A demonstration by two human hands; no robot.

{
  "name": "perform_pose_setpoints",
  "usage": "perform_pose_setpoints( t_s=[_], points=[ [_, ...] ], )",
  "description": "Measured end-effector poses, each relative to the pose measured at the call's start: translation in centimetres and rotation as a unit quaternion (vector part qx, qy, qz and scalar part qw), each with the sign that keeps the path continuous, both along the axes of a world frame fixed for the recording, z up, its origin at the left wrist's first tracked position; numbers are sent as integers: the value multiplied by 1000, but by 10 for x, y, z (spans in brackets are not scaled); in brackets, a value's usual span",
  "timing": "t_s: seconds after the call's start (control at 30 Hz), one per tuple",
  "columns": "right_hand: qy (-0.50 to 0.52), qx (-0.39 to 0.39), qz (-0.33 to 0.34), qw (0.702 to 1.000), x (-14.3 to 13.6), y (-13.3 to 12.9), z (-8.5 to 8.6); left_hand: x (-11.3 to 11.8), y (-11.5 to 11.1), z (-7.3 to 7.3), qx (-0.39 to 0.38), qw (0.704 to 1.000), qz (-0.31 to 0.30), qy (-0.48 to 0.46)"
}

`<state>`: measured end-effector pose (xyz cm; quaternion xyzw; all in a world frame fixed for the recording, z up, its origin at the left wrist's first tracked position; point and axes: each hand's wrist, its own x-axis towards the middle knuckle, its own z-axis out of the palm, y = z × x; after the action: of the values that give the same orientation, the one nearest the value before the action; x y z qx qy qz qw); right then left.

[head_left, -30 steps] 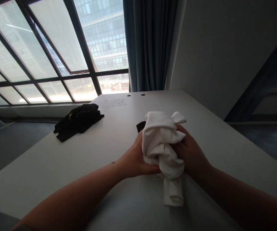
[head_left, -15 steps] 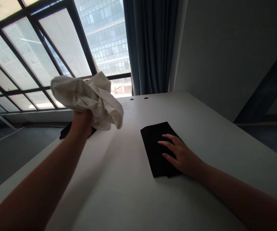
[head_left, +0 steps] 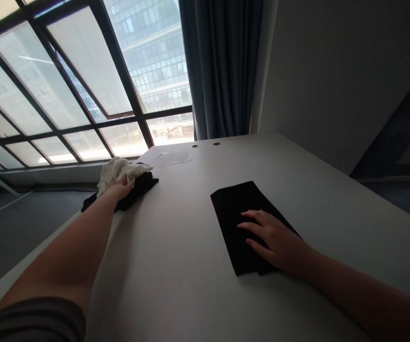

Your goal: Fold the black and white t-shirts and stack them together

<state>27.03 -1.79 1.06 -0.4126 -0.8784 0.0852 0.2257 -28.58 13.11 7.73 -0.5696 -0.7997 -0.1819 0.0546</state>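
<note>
At the table's left edge, my left hand is closed on a crumpled white cloth, its fingers partly hidden in the folds. The white cloth lies on top of a rumpled black cloth, which sticks out on both sides of my wrist. My right hand rests open, fingers spread, over a flat, folded black cloth near the middle of the table. My right hand and wrist cover part of that cloth's right side.
The white table stretches away toward the window. Papers lie at its far left, near two dark round holes in the top. Beyond the far edge hangs a dark blue curtain. Grey floor shows to the left.
My left hand has moved down and away with the white cloth, from the air onto the rumpled black cloth. The right hand stays on the folded black cloth.
</note>
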Motion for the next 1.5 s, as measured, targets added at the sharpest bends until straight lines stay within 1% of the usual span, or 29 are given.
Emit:
perform_pose_setpoints(
  t_s=[0.07, 0.1, 0.13, 0.2, 0.27, 0.33, 0.4, 0.47, 0.53, 0.6, 0.7, 0.8, 0.87, 0.9, 0.97, 1.03, 1.1, 1.13, 1.17, 1.23, 1.3, 1.33, 1.4, 1.47, 1.5],
  points=[
    [2, 3, 2, 1000, 0, 0, -1, 11, -9, -38, -4, 999, 37, 2],
    [4, 5, 4, 1000, 0, 0, -1, 15, -14, -52, 4, 999, 49, 10],
    [6, 6, 5, 1000, 0, 1, -1, 18, -18, -63, 11, 998, 57, 18],
    [7, 4, 6, 1000, 0, 1, -2, 21, -26, -75, 18, 998, 60, 33],
    [2, -5, 6, 1000, 0, 1, 0, 22, -31, -78, 15, 997, 58, 43],
    [-19, -31, 21, 999, 1, 1, 4, 24, -35, -77, 13, 997, 66, 45],
    [-50, -71, 67, 994, 5, 1, 10, 29, -37, -78, 1, 996, 82, 28],
    [-70, -110, 121, 984, 9, 1, 17, 34, -39, -80, -31, 995, 95, 2],
    [-74, -133, 152, 977, 15, 2, 24, 41, -43, -83, -66, 993, 99, -15],
    [-65, -148, 155, 975, 22, 5, 31, 49, -47, -84, -97, 991, 86, -22],
    [-38, -165, 125, 978, 37, 14, 38, 68, -58, -81, -131, 990, 50, -12],
    [7, -140, 76, 987, 54, 28, 36, 100, -71, -78, -148, 989, 18, 23],
    [71, -104, 29, 992, 64, 38, 28, 129, -79, -78, -150, 988, -21, 39],
    [113, -92, -9, 989, 67, 43, 22, 145, -82, -79, -150, 987, -44, 44],
    [197, -104, -102, 970, 70, 52, 8, 180, -89, -83, -150, 983, -97, 50],
    [247, -145, -175, 942, 69, 58, -2, 219, -98, -87, -150, 973, -172, 45],
    [249, -174, -203, 931, 68, 60, -7, 257, -110, -90, -133, 946, -295, -3],
    [242, -178, -209, 931, 67, 60, -8, 275, -117, -91, -121, 932, -338, -39],
    [233, -175, -213, 933, 65, 60, -6, 291, -124, -92, -110, 920, -369, -75],
    [220, -157, -213, 939, 62, 55, 0, 315, -137, -94, -99, 907, -392, -116],
    [223, -139, -186, 947, 56, 47, 10, 328, -146, -96, -93, 906, -396, -120],
    [233, -144, -151, 950, 51, 41, 15, 330, -149, -97, -90, 905, -398, -118],
    [267, -191, -45, 944, 39, 28, 25, 326, -149, -96, -78, 903, -399, -138],
    [298, -253, 75, 917, 25, 11, 33, 315, -144, -93, -44, 896, -395, -201],
    [303, -272, 118, 906, 17, 2, 35, 309, -141, -91, -19, 887, -394, -241]
  ],
)
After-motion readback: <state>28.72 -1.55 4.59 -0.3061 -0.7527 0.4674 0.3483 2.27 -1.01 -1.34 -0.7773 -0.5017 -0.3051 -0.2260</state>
